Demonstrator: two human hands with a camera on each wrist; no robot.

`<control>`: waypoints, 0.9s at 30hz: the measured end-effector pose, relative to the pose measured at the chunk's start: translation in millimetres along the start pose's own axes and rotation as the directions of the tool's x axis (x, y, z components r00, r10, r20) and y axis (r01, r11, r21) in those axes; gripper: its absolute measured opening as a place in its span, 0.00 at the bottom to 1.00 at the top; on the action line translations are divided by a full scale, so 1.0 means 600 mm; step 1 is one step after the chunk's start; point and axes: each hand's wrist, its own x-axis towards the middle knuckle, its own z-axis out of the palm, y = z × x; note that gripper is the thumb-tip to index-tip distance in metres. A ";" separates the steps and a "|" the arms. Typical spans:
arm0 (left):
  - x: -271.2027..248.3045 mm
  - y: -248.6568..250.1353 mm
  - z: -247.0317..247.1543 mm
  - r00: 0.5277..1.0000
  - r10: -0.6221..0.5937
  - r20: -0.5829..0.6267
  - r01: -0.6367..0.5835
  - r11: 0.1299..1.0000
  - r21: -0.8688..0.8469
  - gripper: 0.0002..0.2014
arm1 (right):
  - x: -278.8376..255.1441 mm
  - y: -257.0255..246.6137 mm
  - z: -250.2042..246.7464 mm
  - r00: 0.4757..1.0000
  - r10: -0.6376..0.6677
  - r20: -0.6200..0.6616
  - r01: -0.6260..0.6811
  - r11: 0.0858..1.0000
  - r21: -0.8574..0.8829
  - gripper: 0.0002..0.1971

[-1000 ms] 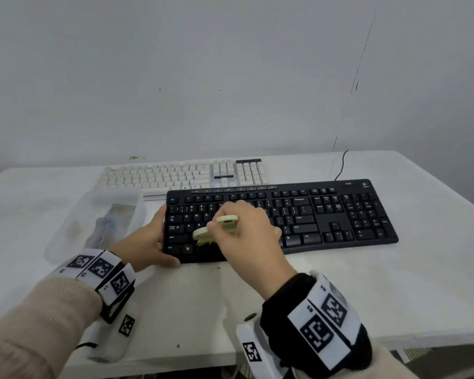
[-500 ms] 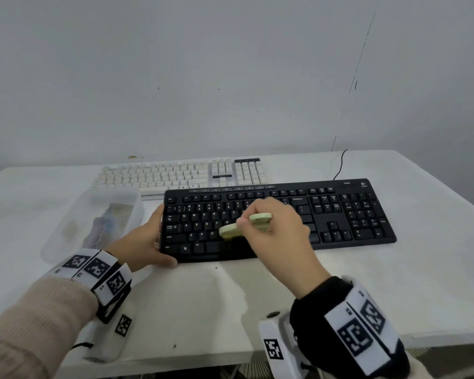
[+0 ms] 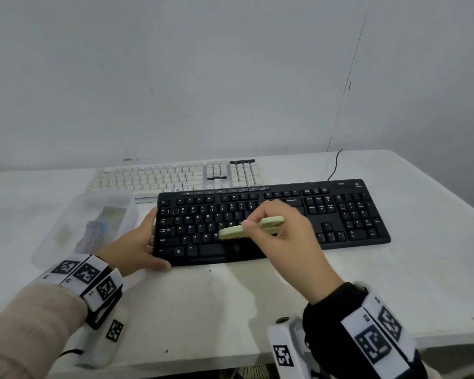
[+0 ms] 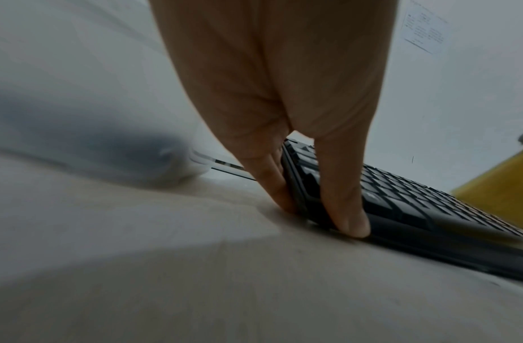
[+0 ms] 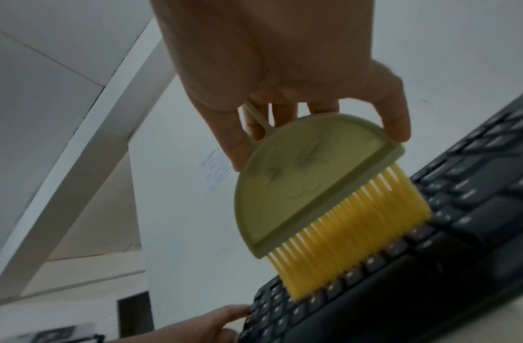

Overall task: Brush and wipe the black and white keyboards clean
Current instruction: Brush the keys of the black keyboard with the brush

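Observation:
The black keyboard point(image 3: 340, 214) lies across the middle of the white table point(image 3: 203, 310), with the white keyboard point(image 3: 162, 177) behind it to the left. My right hand point(image 3: 282, 239) pinches a pale green brush point(image 3: 251, 228) point(image 5: 301, 185) by its half-round back, and the yellow bristles point(image 5: 348, 229) touch the lower key rows near the space bar. My left hand point(image 3: 137, 247) point(image 4: 310, 185) grips the keyboard's left end point(image 4: 298, 192), thumb on the front corner and fingers along the side edge.
A clear plastic box point(image 3: 88, 222) with a cloth-like bundle inside stands left of the black keyboard, close to my left hand. A black cable point(image 3: 334, 165) runs from the keyboard toward the wall. The table's front edge is near my wrists.
My right hand has carried the brush rightward along the lower key rows, from the left end to about the middle. The left hand stays on the keyboard's left end.

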 end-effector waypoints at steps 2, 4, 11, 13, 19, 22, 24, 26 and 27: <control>0.000 -0.001 -0.001 1.000 -0.002 -0.001 0.002 1.000 0.001 0.58 | -0.006 -0.004 0.012 0.998 -0.026 0.057 0.024 0.999 0.032 0.07; 0.000 -0.002 -0.001 1.000 -0.008 0.001 0.008 1.000 -0.003 0.59 | -0.010 0.003 0.015 0.997 -0.039 0.068 0.039 0.999 -0.008 0.07; 0.003 -0.002 0.000 1.000 -0.006 0.003 0.006 1.000 -0.003 0.59 | 0.003 0.039 -0.058 0.992 0.082 -0.096 -0.089 0.994 -0.071 0.04; 0.003 -0.002 0.000 1.000 -0.005 0.006 0.005 1.000 0.001 0.59 | 0.004 0.040 -0.074 0.992 0.079 -0.101 -0.079 0.997 0.006 0.06; 0.003 -0.002 0.002 1.000 0.014 -0.005 -0.014 1.000 -0.026 0.57 | -0.005 0.062 -0.094 0.997 0.081 -0.015 -0.080 0.996 0.038 0.09; 0.006 -0.008 0.000 1.000 0.004 -0.004 -0.004 0.999 -0.039 0.58 | -0.003 0.075 -0.118 0.988 0.092 -0.120 -0.093 0.996 0.002 0.09; 0.007 -0.010 0.000 1.000 -0.005 -0.006 0.004 0.999 -0.036 0.59 | -0.002 0.074 -0.125 0.986 0.064 -0.155 -0.066 0.998 -0.013 0.10; 0.007 -0.010 0.000 1.000 -0.006 -0.008 0.006 1.000 -0.026 0.59 | -0.004 0.068 -0.118 0.995 0.032 -0.092 -0.029 0.999 0.032 0.10; 0.007 -0.010 0.000 1.000 -0.006 -0.008 0.006 1.000 -0.022 0.59 | -0.007 0.068 -0.112 0.999 0.020 -0.048 -0.018 0.999 0.048 0.09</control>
